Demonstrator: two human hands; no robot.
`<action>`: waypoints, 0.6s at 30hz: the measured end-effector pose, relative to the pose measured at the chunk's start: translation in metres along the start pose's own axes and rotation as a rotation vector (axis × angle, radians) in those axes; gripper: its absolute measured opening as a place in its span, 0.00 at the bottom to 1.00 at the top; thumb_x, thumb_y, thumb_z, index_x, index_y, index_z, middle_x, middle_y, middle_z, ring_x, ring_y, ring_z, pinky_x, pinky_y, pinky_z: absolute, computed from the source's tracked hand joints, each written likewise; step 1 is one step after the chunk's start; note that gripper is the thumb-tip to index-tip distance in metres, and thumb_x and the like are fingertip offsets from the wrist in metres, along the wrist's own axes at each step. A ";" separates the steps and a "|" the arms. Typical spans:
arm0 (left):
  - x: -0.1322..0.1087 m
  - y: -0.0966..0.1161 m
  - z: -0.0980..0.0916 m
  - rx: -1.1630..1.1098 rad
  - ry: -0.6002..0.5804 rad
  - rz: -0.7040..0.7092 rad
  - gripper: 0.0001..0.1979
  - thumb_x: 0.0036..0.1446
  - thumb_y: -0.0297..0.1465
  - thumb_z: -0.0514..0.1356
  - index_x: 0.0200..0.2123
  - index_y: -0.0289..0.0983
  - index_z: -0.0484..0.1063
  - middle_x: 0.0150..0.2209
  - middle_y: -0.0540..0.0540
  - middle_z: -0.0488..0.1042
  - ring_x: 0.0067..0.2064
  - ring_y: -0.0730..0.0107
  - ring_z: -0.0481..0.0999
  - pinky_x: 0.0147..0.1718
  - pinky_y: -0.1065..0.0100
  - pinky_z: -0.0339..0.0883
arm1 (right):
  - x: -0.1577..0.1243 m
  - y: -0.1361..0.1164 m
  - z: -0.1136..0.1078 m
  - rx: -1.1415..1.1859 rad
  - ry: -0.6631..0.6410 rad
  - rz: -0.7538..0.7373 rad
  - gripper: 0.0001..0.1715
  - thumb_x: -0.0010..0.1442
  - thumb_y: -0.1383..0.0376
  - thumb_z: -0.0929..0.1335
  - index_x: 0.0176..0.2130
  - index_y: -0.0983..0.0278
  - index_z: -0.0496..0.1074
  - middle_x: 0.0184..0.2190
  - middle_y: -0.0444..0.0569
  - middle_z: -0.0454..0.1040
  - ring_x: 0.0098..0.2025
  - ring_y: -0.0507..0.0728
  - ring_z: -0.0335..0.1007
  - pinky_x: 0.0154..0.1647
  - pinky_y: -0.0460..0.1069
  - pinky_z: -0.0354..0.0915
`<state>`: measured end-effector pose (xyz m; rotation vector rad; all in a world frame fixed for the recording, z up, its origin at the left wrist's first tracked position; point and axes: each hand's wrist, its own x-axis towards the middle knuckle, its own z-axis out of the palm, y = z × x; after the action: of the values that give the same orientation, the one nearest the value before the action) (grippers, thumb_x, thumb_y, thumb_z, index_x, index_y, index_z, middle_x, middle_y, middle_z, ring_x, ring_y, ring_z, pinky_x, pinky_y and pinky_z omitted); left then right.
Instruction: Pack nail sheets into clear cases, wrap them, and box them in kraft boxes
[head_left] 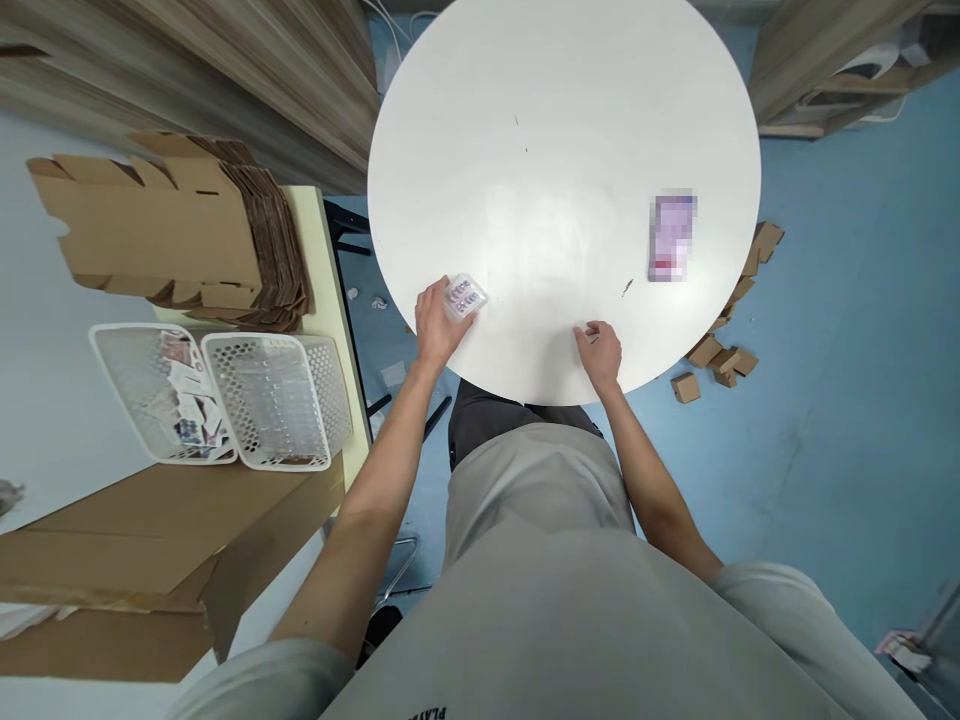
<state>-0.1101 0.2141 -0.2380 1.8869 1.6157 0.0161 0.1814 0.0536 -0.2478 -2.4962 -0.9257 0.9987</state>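
One small clear plastic pack of tiny purplish pieces (pixel 466 296) in the left hand (pixel 435 325), gripped at the near-left end between thumb and bent fingers, close to the near-left rim of a round white counter (pixel 562 110). Spread only as wide as the pack on that side, fingers along the far edge, thumb along the near edge. Cannot tell whether resting on the surface or held just above it. At the near rim, to the right, the right hand (pixel 601 358), half closed, fingers curled inward and thumb close to the index finger. Too small to tell about anything pinched in that narrow gap. Both hands well apart from each other. Farther right on the same counter, a flat pink and purple rectangular item (pixel 673 238), blurred into blocks, apart from the right hand. At far left, on a pale yellow counter (pixel 306 230), a stack of flattened brown cardboard boxes (pixel 165 220), plus a white plastic basket of printed papers (pixel 127 365) just beside a white perforated plastic basket of clear packaging (pixel 330 385). Below these, a large brown cardboard box (pixel 135 530). On the blue floor (pixel 840 330) at right, scattered small brown cardboard boxes (pixel 704 350).
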 end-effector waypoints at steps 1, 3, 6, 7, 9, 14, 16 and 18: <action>-0.002 0.007 0.002 -0.006 -0.025 0.049 0.44 0.63 0.36 0.69 0.78 0.43 0.56 0.75 0.36 0.66 0.77 0.39 0.62 0.76 0.44 0.56 | -0.004 0.002 0.002 -0.007 -0.008 0.008 0.23 0.72 0.49 0.69 0.55 0.64 0.75 0.53 0.60 0.82 0.51 0.65 0.78 0.54 0.57 0.70; -0.008 0.020 0.009 -0.016 -0.104 0.169 0.44 0.63 0.34 0.68 0.79 0.43 0.55 0.75 0.36 0.66 0.77 0.39 0.62 0.76 0.43 0.56 | -0.012 0.004 0.004 -0.023 -0.022 0.023 0.23 0.71 0.49 0.70 0.55 0.63 0.75 0.54 0.60 0.82 0.52 0.65 0.78 0.54 0.58 0.70; -0.018 0.033 0.023 -0.003 -0.222 0.326 0.43 0.64 0.31 0.66 0.79 0.41 0.56 0.74 0.34 0.67 0.76 0.39 0.63 0.75 0.43 0.57 | -0.020 0.005 0.010 -0.042 -0.038 0.039 0.23 0.71 0.49 0.71 0.55 0.62 0.74 0.54 0.58 0.81 0.54 0.66 0.77 0.54 0.57 0.69; -0.021 0.035 0.027 0.004 -0.244 0.359 0.43 0.64 0.30 0.66 0.79 0.40 0.57 0.74 0.34 0.67 0.76 0.39 0.63 0.74 0.43 0.57 | -0.022 0.006 0.012 -0.047 -0.037 0.041 0.22 0.71 0.50 0.71 0.54 0.62 0.74 0.54 0.58 0.81 0.54 0.66 0.77 0.54 0.57 0.69; -0.027 0.037 0.034 0.014 -0.265 0.397 0.42 0.63 0.29 0.66 0.79 0.38 0.57 0.74 0.32 0.68 0.76 0.38 0.63 0.74 0.44 0.57 | -0.025 0.007 0.017 -0.053 -0.026 0.042 0.21 0.70 0.51 0.72 0.53 0.62 0.74 0.54 0.58 0.80 0.54 0.65 0.76 0.53 0.57 0.69; -0.034 0.033 0.046 0.040 -0.283 0.440 0.44 0.63 0.27 0.65 0.79 0.36 0.55 0.74 0.30 0.67 0.76 0.38 0.63 0.73 0.43 0.58 | -0.028 0.007 0.026 -0.039 -0.018 0.045 0.10 0.71 0.58 0.68 0.47 0.61 0.74 0.54 0.56 0.77 0.51 0.62 0.75 0.50 0.55 0.69; -0.033 0.031 0.050 0.048 -0.303 0.451 0.45 0.62 0.26 0.64 0.80 0.36 0.54 0.75 0.30 0.66 0.76 0.39 0.63 0.73 0.43 0.58 | -0.029 0.006 0.028 -0.020 -0.017 0.031 0.08 0.72 0.59 0.67 0.44 0.61 0.74 0.54 0.56 0.77 0.49 0.61 0.75 0.49 0.55 0.70; -0.031 0.028 0.055 0.043 -0.320 0.450 0.45 0.61 0.25 0.63 0.80 0.36 0.55 0.75 0.30 0.66 0.76 0.40 0.63 0.73 0.43 0.59 | -0.030 0.006 0.027 0.010 -0.017 0.032 0.08 0.71 0.59 0.67 0.42 0.60 0.74 0.51 0.56 0.78 0.48 0.61 0.76 0.50 0.55 0.70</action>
<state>-0.0705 0.1611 -0.2560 2.1238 0.9692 -0.1241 0.1481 0.0302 -0.2549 -2.5053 -0.8856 1.0335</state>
